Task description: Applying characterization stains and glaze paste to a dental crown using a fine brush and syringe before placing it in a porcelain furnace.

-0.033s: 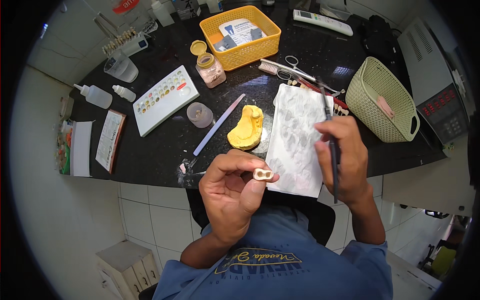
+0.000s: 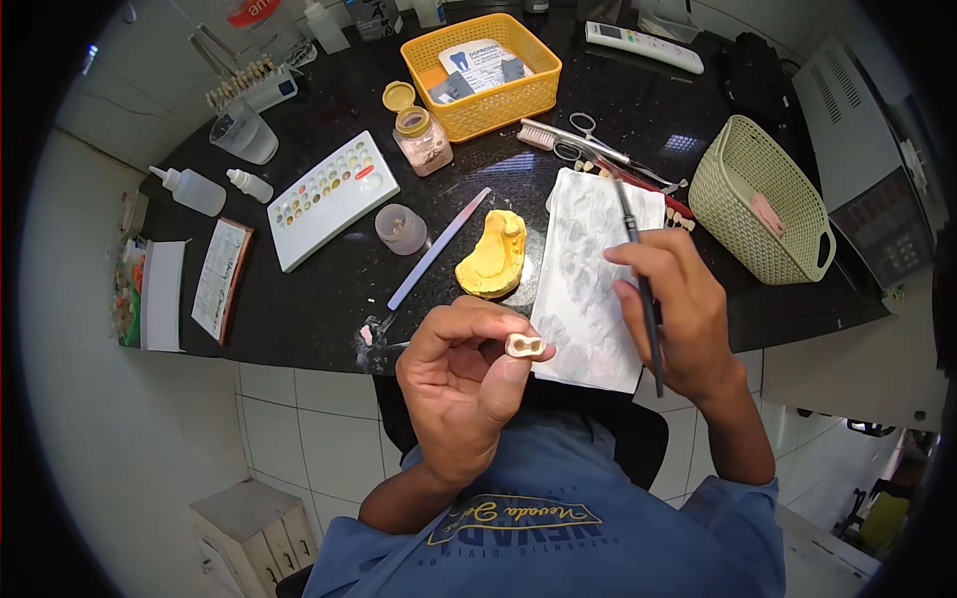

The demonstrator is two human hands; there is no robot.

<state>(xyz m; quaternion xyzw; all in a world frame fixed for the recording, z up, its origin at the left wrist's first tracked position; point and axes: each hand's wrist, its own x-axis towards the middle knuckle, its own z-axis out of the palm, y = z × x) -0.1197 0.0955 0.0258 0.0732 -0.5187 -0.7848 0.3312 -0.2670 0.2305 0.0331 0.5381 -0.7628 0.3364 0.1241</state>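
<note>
Pinched between the thumb and fingers of my left hand (image 2: 461, 384) is a small dental bridge (image 2: 524, 346), off-white, with two brownish hollows facing up. My right hand (image 2: 683, 314) grips a slim black brush (image 2: 646, 299) near its middle. The brush's far end slants up over a folded white paper towel (image 2: 588, 289) marked with grey smudges. Just beyond my left fingers, a yellow plaster dental model (image 2: 493, 254) lies on the black table. Beside it rests a long pink-and-blue handled tool (image 2: 439, 249).
Further left are a small plastic cup (image 2: 401, 229), a white palette (image 2: 334, 199) and an open jar of pink powder (image 2: 423, 145). A yellow basket (image 2: 478, 115) stands behind. Scissors (image 2: 583, 125) and a toothbrush (image 2: 538, 135) lie beyond the towel, near a green basket (image 2: 733, 209).
My right hand has shifted slightly left, and the brush now tilts further left, its far end over the towel. My left hand keeps the bridge in place. The red display digits have gone dark.
</note>
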